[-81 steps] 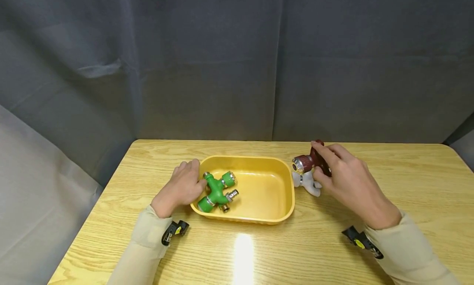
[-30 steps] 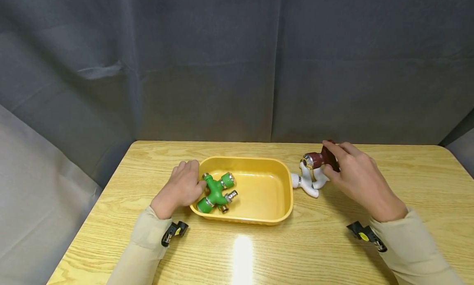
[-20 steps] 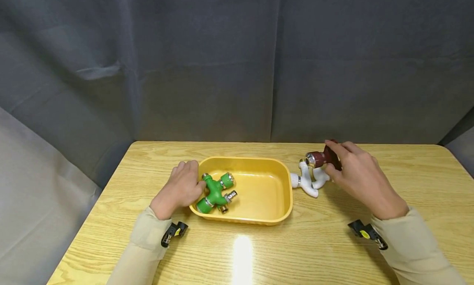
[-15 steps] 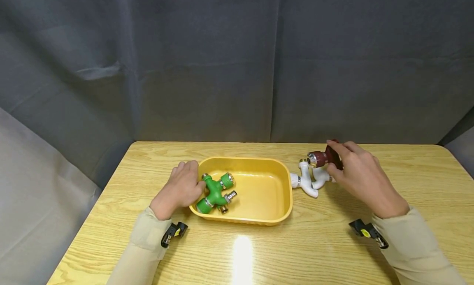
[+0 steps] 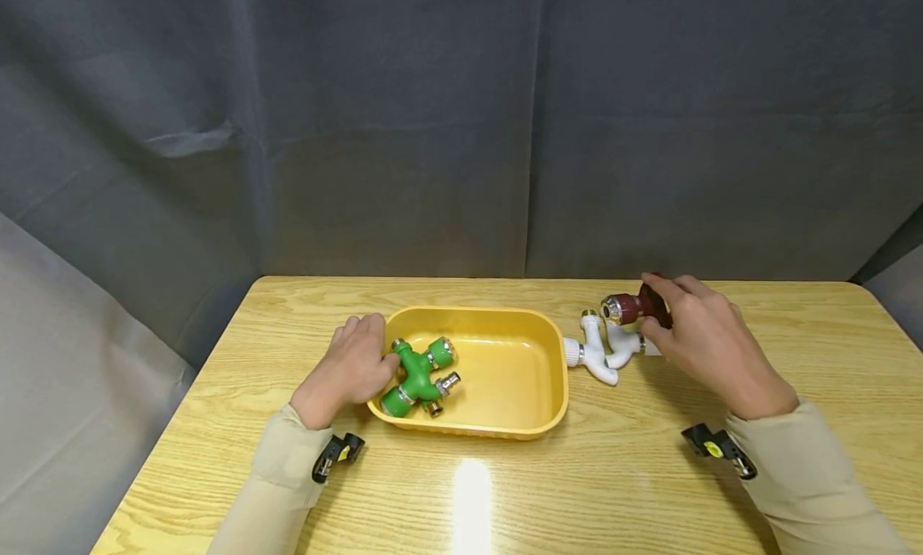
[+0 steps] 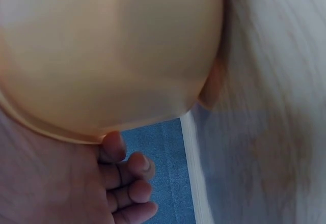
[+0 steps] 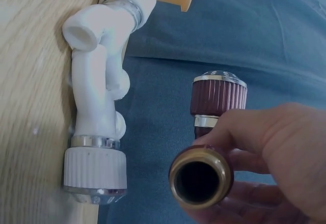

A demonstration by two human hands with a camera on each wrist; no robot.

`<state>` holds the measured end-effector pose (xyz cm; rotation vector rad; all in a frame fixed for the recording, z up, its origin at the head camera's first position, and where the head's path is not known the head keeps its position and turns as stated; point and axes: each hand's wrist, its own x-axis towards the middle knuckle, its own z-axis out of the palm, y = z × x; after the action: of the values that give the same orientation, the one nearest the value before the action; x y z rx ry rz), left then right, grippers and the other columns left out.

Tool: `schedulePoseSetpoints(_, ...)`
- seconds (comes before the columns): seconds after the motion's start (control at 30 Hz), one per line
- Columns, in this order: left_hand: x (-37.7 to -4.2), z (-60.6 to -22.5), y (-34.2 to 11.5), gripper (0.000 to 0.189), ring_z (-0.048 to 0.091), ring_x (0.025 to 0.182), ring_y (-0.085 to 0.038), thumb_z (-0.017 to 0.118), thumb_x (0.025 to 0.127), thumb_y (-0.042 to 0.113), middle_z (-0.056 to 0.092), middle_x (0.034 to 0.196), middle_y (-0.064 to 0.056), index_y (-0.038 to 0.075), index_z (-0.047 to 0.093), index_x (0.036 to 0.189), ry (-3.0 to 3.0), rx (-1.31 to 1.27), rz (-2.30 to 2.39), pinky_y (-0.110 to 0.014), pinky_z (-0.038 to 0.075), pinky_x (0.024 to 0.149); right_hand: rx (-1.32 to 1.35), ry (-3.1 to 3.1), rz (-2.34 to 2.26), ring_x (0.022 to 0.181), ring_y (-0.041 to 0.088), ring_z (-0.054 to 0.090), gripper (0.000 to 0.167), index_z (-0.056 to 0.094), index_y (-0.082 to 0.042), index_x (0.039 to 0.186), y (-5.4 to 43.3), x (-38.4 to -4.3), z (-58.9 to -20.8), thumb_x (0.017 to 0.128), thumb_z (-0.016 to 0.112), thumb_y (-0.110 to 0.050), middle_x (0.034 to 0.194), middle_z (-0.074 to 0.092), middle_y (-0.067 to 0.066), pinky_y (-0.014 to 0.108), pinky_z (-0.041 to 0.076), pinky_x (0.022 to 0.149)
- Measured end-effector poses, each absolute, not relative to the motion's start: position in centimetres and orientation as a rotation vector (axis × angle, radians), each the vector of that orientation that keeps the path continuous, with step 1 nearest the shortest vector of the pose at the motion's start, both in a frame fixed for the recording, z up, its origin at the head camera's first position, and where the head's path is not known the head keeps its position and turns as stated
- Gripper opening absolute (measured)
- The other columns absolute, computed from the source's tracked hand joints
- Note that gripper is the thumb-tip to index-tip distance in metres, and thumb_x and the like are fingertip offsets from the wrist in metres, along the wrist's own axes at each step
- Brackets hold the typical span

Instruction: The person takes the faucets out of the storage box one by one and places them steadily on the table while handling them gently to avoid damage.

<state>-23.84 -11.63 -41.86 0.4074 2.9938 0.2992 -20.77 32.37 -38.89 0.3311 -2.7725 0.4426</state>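
Observation:
My left hand (image 5: pixel 351 368) grips the left rim of a yellow plastic basin (image 5: pixel 497 432), its curled fingers beside the outer wall (image 6: pixel 112 46) in the left wrist view. A green double-knob faucet (image 5: pixel 418 376) lies in the basin's left half. My right hand (image 5: pixel 710 343) holds a dark maroon faucet (image 5: pixel 626 307) above the table, its knob pointing left. The right wrist view shows the maroon faucet's brass-rimmed open end (image 7: pixel 201 178) facing the camera. Just under it, two white faucets (image 5: pixel 595 350) lie together at the basin's right end.
The basin stands on a wood-grain table (image 5: pixel 577 491). A dark grey curtain (image 5: pixel 404 138) hangs behind the table's back edge. Each sleeve carries a black wrist mount, such as the right one (image 5: pixel 719 451).
My right hand has moved right with the maroon faucet, away from the basin, and more of the white faucets shows. My left hand, the basin and the green faucet have stayed nearly in place.

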Motion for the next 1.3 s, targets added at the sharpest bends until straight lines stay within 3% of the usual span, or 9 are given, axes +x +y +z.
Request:
schedulePoseSetpoints(0.3, -23.8, -41.8, -11.6, 0.024, 0.04, 0.091, -0.026, 0.053, 0.095, 0.03, 0.048, 0.094, -0.007, 0.008, 0.047, 0.103, 2.99, 0.406, 0.305, -0.036, 0.031, 0.081, 0.316, -2.8, 0.446, 0.063, 0.023, 0.05, 0.059, 0.055, 0.008, 0.141, 32.9, -20.9, -39.0, 0.087, 0.07, -0.011, 0.109, 0.064, 0.032, 0.032, 0.038, 0.054)
schedulePoseSetpoints(0.53, -23.8, -41.8, -11.6, 0.024, 0.04, 0.091, -0.026, 0.053, 0.095, 0.03, 0.048, 0.094, -0.007, 0.008, 0.046, 0.104, 2.988, 0.414, 0.296, -0.036, 0.03, 0.081, 0.312, -2.797, 0.426, 0.069, 0.027, 0.055, 0.059, 0.056, 0.009, 0.139, 33.2, -21.1, -39.3, 0.085, 0.072, -0.012, 0.11, 0.065, 0.034, 0.039, 0.046, 0.058)
schedulePoseSetpoints(1.03, -23.9, -41.8, -11.5, 0.024, 0.04, 0.091, -0.025, 0.052, 0.095, 0.03, 0.048, 0.094, -0.007, 0.008, 0.046, 0.104, 2.988, 0.412, 0.292, -0.036, 0.031, 0.081, 0.291, -2.843, 0.4, 0.069, 0.027, 0.055, 0.058, 0.056, 0.011, 0.138, 33.8, -21.5, -39.8, 0.087, 0.07, -0.012, 0.111, 0.065, 0.035, 0.041, 0.047, 0.06)
schedulePoseSetpoints(1.3, -23.8, -41.8, -11.6, 0.025, 0.04, 0.091, -0.025, 0.052, 0.095, 0.03, 0.048, 0.094, -0.008, 0.007, 0.047, 0.105, 2.993, 0.414, 0.298, -0.036, 0.031, 0.08, 0.281, -2.866, 0.408, 0.066, 0.024, 0.05, 0.057, 0.055, 0.012, 0.138, 34.0, -21.7, -39.8, 0.088, 0.068, -0.012, 0.107, 0.064, 0.033, 0.033, 0.037, 0.055)
